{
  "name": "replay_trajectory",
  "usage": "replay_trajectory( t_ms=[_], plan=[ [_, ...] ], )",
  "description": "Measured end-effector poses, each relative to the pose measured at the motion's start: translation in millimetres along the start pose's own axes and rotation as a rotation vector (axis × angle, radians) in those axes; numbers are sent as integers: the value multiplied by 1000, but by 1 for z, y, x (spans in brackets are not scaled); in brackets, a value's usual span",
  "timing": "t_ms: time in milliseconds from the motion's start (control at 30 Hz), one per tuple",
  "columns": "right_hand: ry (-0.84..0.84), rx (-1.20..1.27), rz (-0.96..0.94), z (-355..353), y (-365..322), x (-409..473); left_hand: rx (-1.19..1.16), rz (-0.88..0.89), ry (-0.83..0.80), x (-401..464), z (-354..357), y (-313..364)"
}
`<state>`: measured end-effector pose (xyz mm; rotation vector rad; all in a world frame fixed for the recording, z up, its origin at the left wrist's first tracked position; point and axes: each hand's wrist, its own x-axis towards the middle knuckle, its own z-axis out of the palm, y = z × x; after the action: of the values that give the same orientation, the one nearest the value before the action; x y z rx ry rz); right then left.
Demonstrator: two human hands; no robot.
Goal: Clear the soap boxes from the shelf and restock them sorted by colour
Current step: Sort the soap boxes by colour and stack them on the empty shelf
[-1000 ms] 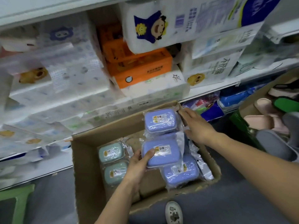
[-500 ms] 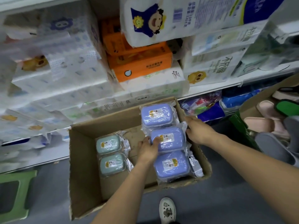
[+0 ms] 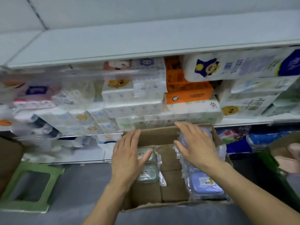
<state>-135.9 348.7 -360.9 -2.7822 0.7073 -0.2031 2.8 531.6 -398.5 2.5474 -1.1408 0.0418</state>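
Observation:
A brown cardboard box stands on the floor below the shelves. Inside on the left lie two green soap boxes in clear wrap, one behind the other. On the right lies a row of purple soap boxes, the far ones hidden by my hand. My left hand hovers flat over the box's left side with fingers spread, holding nothing. My right hand hovers flat over the purple row, fingers apart, also holding nothing.
An upper white shelf shows a bare surface. The shelf below is packed with tissue packs and orange packs. A green stool stands on the grey floor at left. A box with pink slippers sits at right.
Both hands let go of the purple soap boxes and lifted up, spread flat above the cardboard box. My view tilted upward, bringing the upper shelf into sight.

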Motion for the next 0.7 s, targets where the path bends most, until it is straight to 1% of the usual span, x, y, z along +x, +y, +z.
replay_trajectory(
  t_ms=[67,167,400,467,567,700],
  plan=[
    [25,45,-47,1,-49,7,-2,-15,72,-9,-31,-38],
    [77,52,-122,12,-127,18,29,-58,138,-30,-75,-106],
    [104,71,-217,59,-313,46,169,-110,195,-86,-169,-285],
    [87,105,-214,75,-363,51,201,-141,206,-105,-191,-333],
    [27,160,-216,100,-435,60,228,-235,190,-135,-217,-399],
    [-51,178,-309,130,-517,78,235,-347,141,-167,-237,-473]
  ],
)
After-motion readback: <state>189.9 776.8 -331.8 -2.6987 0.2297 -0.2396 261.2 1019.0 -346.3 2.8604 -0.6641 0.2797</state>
